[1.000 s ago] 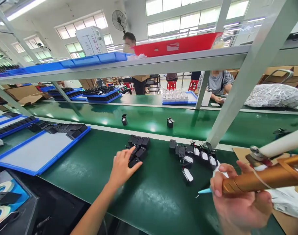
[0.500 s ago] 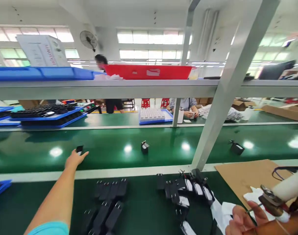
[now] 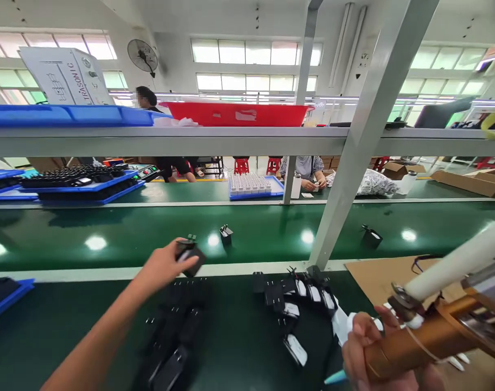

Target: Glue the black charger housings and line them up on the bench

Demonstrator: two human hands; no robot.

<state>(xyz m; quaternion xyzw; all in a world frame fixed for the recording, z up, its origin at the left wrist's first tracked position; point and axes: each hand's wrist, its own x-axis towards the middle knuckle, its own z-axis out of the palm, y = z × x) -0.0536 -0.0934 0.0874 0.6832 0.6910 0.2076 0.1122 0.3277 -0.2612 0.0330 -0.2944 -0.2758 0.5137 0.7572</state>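
My left hand (image 3: 163, 267) is closed around a black plug adapter (image 3: 194, 259), its metal pins at the top, above the near edge of the green conveyor belt (image 3: 264, 236). Below it, several black adapters (image 3: 172, 369) stand in rows, blurred. At the lower right my right hand (image 3: 359, 347) is wrapped round the end of a bronze cylindrical tool (image 3: 418, 336) with a white tube (image 3: 455, 258) above it. A pale blue pointed tip (image 3: 336, 377) shows beneath that hand. To its left, more adapters (image 3: 296, 350), some with white labels, lie loosely grouped.
A slanted grey post (image 3: 365, 117) and a shelf beam (image 3: 215, 142) cross my view. Single adapters lie on the belt, one mid-belt (image 3: 226, 234), one right (image 3: 370, 237). Brown cardboard (image 3: 369, 271) lies at the right. A co-worker (image 3: 308, 169) sits beyond the belt.
My left hand has lifted the adapter off the belt and come right and nearer. The bronze tool and my right hand have shifted left into fuller view. The adapters on the belt appear further left.
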